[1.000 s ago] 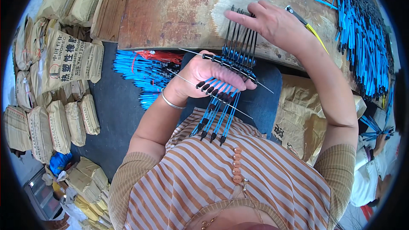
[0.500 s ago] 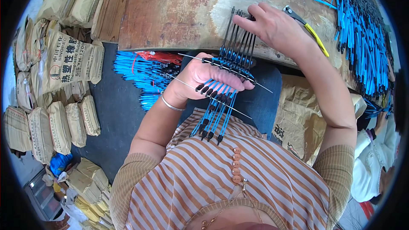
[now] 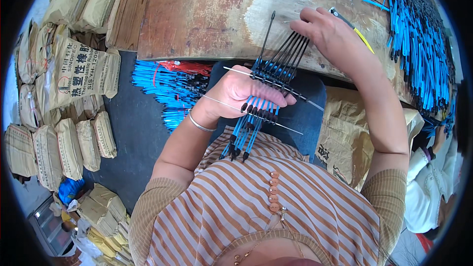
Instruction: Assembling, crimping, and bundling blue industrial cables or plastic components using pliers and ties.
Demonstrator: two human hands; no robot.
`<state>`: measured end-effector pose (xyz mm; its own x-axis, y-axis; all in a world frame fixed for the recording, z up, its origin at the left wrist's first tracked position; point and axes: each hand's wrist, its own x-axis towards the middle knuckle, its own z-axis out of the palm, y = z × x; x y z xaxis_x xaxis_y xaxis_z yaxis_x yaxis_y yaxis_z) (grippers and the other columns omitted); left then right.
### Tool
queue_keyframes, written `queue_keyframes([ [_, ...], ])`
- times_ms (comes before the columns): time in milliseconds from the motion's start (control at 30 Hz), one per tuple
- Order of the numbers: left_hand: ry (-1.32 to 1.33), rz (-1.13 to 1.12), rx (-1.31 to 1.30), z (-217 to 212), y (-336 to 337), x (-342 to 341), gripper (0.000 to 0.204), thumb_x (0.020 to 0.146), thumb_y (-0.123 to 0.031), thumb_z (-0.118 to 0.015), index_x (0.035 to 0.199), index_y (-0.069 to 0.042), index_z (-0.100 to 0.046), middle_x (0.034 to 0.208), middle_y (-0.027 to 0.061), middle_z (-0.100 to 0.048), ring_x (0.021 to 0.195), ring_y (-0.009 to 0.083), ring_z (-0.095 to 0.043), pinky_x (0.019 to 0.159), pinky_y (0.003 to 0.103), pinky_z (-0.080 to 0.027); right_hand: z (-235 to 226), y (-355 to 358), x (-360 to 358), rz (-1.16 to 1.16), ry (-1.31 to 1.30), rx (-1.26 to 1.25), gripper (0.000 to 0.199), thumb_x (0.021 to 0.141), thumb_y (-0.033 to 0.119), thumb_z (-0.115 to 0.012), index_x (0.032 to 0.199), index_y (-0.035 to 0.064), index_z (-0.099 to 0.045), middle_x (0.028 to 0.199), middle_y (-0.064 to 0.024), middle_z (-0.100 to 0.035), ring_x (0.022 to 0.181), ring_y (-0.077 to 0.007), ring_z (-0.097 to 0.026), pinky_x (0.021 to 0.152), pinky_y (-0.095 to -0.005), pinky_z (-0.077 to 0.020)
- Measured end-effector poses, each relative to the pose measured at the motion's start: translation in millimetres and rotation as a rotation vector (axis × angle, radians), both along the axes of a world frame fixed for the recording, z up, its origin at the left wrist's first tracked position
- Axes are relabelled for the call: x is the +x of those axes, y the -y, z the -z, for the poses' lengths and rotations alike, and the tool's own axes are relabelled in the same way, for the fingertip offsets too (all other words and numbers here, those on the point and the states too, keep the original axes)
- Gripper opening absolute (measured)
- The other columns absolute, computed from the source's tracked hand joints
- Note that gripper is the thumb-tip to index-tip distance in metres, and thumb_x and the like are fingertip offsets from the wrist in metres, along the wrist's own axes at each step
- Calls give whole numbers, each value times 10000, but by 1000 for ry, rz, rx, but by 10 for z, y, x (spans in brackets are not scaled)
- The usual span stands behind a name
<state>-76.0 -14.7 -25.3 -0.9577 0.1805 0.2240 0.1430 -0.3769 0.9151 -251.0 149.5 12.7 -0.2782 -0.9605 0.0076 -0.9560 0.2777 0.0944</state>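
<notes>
My left hand [image 3: 241,88] is wrapped around a row of thin blue-and-black sticks [image 3: 262,104], held above my lap. Two thin metal rods run crosswise through the row: the upper rod [image 3: 315,104] sits beyond my fingers, the lower rod [image 3: 290,129] nearer my chest. Blue lengths with black tips hang down toward my shirt. Up at the table edge, my right hand [image 3: 320,32] has its fingers closed on the far black ends of several sticks, pulling them to the right. One black stick [image 3: 267,37] stands apart at the left, out of the right hand's grasp.
Yellow-and-black pliers [image 3: 363,39] lie on the worn wooden table [image 3: 197,15] beside my right hand. A large heap of blue sticks [image 3: 419,44] covers the right side. Another blue bundle [image 3: 162,81] is below the table's left edge. Paper sacks [image 3: 81,74] are stacked at left.
My right hand has moved right and slightly down, bringing most black ends along. One stick at the left has separated from them. My left hand and the row shifted a little right.
</notes>
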Motion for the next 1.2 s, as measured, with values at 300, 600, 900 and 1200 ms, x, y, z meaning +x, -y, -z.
queue_keyframes([
  [300, -141, -34, -78, 47, -21, -40, 99, 749, -17, -665, 831, -40, -715, 861, 123, -704, 783, 188, -691, 722, 247, -540, -22, 6, -25, 20, 121, -55, 177, 789, 51, -485, 960, 67, -530, 921, -74, -521, 816, -256, -551, 768, -354, -450],
  [600, 3, 0, 82, 25, -45, -32, 89, 740, 1, -666, 807, -34, -712, 849, 123, -704, 765, 185, -689, 717, 246, -539, -35, 49, -129, -71, 105, 0, 204, 787, 47, -482, 979, 61, -546, 940, -73, -532, 824, -259, -556, 771, -364, -451],
  [900, -269, -49, -179, 48, 21, -130, 98, 738, 6, -662, 817, -26, -710, 850, 130, -703, 753, 183, -681, 711, 254, -533, -34, 109, -179, -99, 96, 6, 223, 781, 38, -487, 991, 78, -550, 969, -77, -524, 862, -248, -549, 774, -354, -459],
  [1200, -128, 69, -93, 75, 28, -59, 139, 748, -11, -639, 868, -24, -707, 908, 129, -699, 775, 198, -677, 720, 272, -533, 96, 146, 156, -107, -191, -102, 303, 768, 65, -521, 1055, 155, -556, 1041, -86, -512, 925, -257, -534, 789, -332, -474],
])
